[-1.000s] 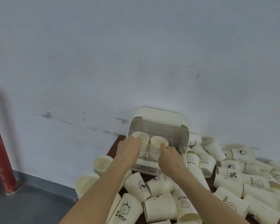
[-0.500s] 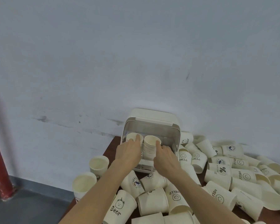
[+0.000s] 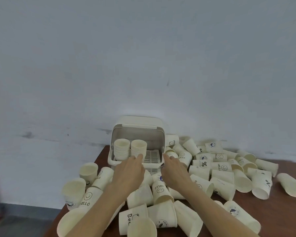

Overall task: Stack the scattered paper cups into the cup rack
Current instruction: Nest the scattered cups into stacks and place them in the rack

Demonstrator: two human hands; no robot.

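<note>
A cream cup rack [image 3: 154, 140] with its lid flipped up stands against the wall at the back of the brown table [image 3: 280, 212]. Two stacks of cream paper cups [image 3: 130, 149] stand upright in its left half; the grated right half is bare. My left hand [image 3: 129, 171] hovers flat in front of the stacks, fingertips near the right stack's base, holding nothing. My right hand [image 3: 173, 170] sits at the rack's front right corner, empty too. Loose printed paper cups [image 3: 220, 168] lie scattered around.
Several cups lie on their sides right of the rack and in front of it, under my forearms. A few upright cups [image 3: 88, 171] stand at the table's left edge, beyond which the grey floor drops away. A pale wall closes the back.
Both hands have pulled back from the two cup stacks toward me, letting go of them. The view has shifted, bringing more of the table and cups into sight.
</note>
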